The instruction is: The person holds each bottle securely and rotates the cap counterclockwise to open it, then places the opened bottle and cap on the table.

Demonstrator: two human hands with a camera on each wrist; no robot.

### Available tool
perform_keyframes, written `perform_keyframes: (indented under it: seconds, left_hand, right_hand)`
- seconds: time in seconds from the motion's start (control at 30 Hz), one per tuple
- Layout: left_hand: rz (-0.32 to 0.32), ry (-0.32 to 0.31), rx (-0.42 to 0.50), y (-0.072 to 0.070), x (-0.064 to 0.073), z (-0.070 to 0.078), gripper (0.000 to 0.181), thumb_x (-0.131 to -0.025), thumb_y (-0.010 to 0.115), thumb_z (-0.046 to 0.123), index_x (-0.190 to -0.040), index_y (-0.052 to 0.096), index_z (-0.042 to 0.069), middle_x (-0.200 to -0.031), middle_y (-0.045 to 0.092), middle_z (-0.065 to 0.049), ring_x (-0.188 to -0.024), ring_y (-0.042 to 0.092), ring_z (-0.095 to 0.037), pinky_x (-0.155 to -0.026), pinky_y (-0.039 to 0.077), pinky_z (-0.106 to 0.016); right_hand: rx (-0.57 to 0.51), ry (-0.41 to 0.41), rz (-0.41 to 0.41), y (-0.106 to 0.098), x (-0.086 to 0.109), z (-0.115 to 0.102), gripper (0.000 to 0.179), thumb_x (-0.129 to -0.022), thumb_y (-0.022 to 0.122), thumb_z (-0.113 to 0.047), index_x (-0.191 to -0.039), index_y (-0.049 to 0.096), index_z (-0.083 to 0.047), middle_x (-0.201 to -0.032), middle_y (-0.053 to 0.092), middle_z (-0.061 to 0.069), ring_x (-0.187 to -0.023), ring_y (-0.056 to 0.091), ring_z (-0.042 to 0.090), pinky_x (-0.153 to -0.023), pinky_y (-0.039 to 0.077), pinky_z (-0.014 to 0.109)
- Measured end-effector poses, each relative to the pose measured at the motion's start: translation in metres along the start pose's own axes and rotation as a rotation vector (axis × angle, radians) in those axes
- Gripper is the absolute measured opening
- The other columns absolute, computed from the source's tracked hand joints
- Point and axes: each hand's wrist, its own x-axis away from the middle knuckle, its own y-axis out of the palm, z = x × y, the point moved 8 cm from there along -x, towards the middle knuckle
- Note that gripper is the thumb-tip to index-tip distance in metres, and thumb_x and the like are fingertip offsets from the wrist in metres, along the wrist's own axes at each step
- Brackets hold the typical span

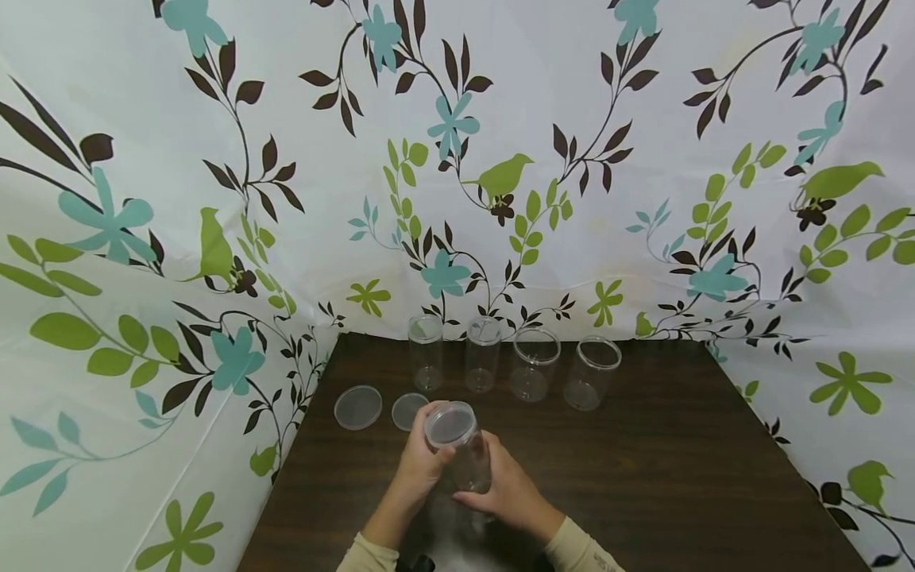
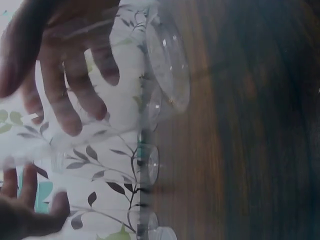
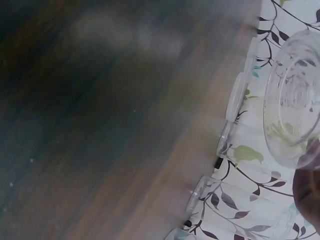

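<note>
A clear plastic jar (image 1: 472, 467) with a lid (image 1: 453, 424) on its top is held over the near part of the table, tilted. My left hand (image 1: 420, 462) grips it near the lid, thumb against the upper side. Around the lower right side curls my right hand (image 1: 511, 486), thumb toward me. In the left wrist view the jar's round base (image 2: 169, 65) shows above the table, and fingers (image 2: 75, 95) appear through the clear wall. The right wrist view shows the ringed jar bottom (image 3: 296, 97) with fingertips at its edge.
Two loose round lids, a larger one (image 1: 358, 407) and a smaller one (image 1: 410, 411), lie on the dark wooden table (image 1: 658, 477) at left. Along the back stand two slim jars (image 1: 427, 361) with covered tops and two wider jars (image 1: 534, 373) with open rims. Patterned cloth (image 1: 300, 159) surrounds the table.
</note>
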Motion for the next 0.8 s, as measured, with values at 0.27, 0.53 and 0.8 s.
perform_keyframes:
  seconds: [0.27, 0.53, 0.8]
  left_hand:
    - [-0.252, -0.041, 0.124, 0.002, -0.005, 0.000, 0.094, -0.096, 0.063, 0.055, -0.152, 0.021, -0.008, -0.140, 0.050, -0.006, -0.126, 0.052, -0.012, -0.103, 0.042, -0.025]
    - [-0.501, -0.074, 0.237, 0.001, -0.006, 0.009, 0.095, -0.095, 0.065, 0.054, -0.159, 0.019, 0.001, -0.157, 0.035, -0.021, -0.137, 0.046, -0.024, -0.108, 0.040, -0.037]
    - [-0.609, -0.109, 0.214, 0.006, 0.003, 0.011, 0.086, -0.095, 0.058, 0.060, -0.154, 0.035, 0.003, -0.155, 0.043, -0.017, -0.138, 0.045, -0.029, -0.109, 0.039, -0.040]
  right_hand:
    - [-0.399, 0.080, -0.238, 0.002, 0.000, 0.008, 0.087, -0.083, 0.086, -0.023, -0.149, 0.033, -0.005, -0.137, 0.056, 0.009, -0.121, 0.056, 0.017, -0.101, 0.047, 0.033]
    - [-0.687, 0.036, -0.608, 0.007, 0.010, -0.010, 0.089, -0.091, 0.074, -0.020, -0.157, 0.018, -0.005, -0.141, 0.053, 0.008, -0.128, 0.052, 0.018, -0.107, 0.042, 0.032]
    - [-0.718, 0.006, -0.646, 0.011, 0.011, -0.012, 0.085, -0.092, 0.074, -0.022, -0.157, 0.019, -0.013, -0.143, 0.051, 0.008, -0.131, 0.050, 0.020, -0.107, 0.042, 0.035]
